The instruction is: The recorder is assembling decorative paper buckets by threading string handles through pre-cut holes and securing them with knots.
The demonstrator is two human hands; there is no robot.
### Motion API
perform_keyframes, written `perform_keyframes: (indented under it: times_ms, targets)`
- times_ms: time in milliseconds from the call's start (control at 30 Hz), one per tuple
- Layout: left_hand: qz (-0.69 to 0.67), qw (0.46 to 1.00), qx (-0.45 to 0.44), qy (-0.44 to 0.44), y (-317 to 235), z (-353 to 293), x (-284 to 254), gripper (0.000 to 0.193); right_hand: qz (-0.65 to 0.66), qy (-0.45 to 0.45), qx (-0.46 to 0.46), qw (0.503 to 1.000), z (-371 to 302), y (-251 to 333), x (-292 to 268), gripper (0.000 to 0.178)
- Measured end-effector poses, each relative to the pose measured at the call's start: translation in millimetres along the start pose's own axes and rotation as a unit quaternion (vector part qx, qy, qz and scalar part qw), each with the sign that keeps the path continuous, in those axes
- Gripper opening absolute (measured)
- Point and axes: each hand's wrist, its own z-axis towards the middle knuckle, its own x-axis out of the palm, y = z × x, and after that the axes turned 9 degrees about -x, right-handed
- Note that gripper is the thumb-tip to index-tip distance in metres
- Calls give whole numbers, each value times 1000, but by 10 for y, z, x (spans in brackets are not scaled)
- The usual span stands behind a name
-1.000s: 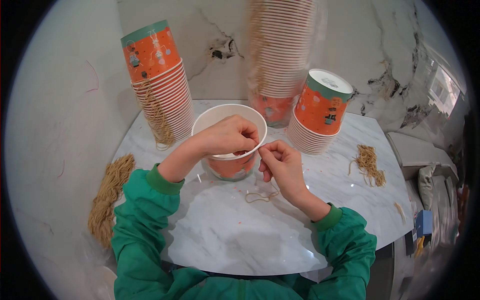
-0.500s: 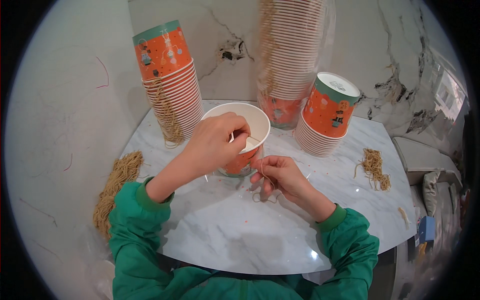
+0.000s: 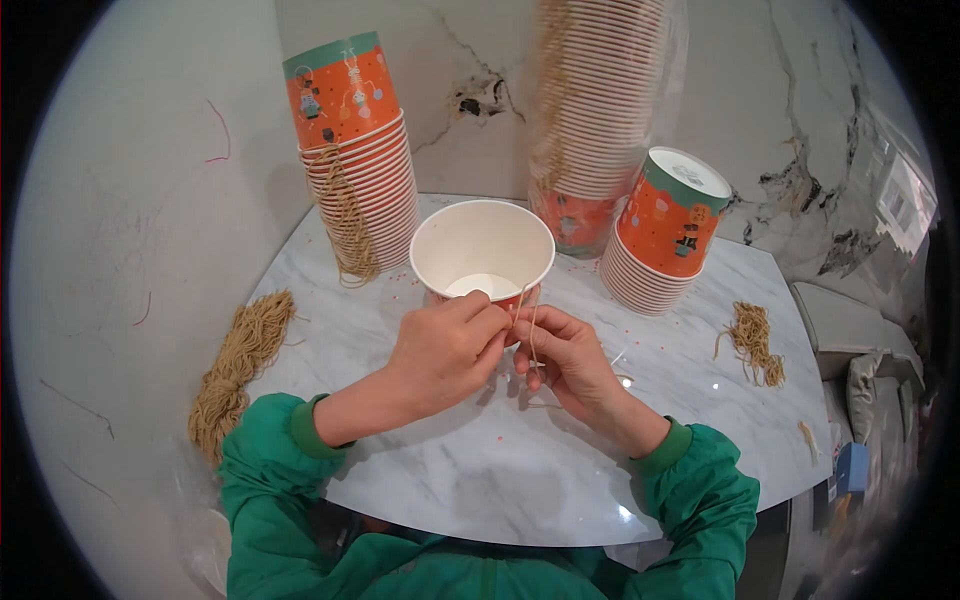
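Note:
A large orange-and-green paper cup point(image 3: 482, 245) stands upright in front of me, its white inside showing. At its near side my left hand point(image 3: 445, 345) is closed in a pinch, fingertips against the string at the cup's front. My right hand point(image 3: 570, 355) meets it there, thumb and fingers closed on the thin tan string point(image 3: 533, 345). The string rises to the cup's near rim, and a loose tail hangs below the right fingers. Both hands cover most of the cup's printed front.
Upturned cups form a left stack point(image 3: 365, 195) draped with string, a tall bagged stack point(image 3: 600, 100) and a short right stack point(image 3: 660, 235). A thick string bundle point(image 3: 235, 375) lies at the marble table's left edge, a smaller bundle point(image 3: 755, 345) at right. A wall point(image 3: 120, 250) borders the left.
My left hand has come away from over the cup's mouth to its near side, beside my right hand. More of the cup's inside now shows. The view has shifted slightly.

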Motion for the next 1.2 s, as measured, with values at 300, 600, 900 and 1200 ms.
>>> perform_keyframes:
  times_ms: [300, 600, 900, 1200]
  targets:
    - [20, 995, 19, -92, -66, -14, 58, 20, -12, -55, -27, 998, -9, -12, 7, 15]
    - [-55, 994, -46, -81, 322, 124, 103, 25, -29, -35, -3, 999, 22, 36, -16, 14]
    - [-289, 947, -114, -85, 555, 356, 249, 19, -32, -46, 2, 998, 58, 14, -81, 16]
    - [-341, 912, -222, 53, 226, 97, 341, 21, -102, -67, -32, 992, 150, -56, -60, 14]
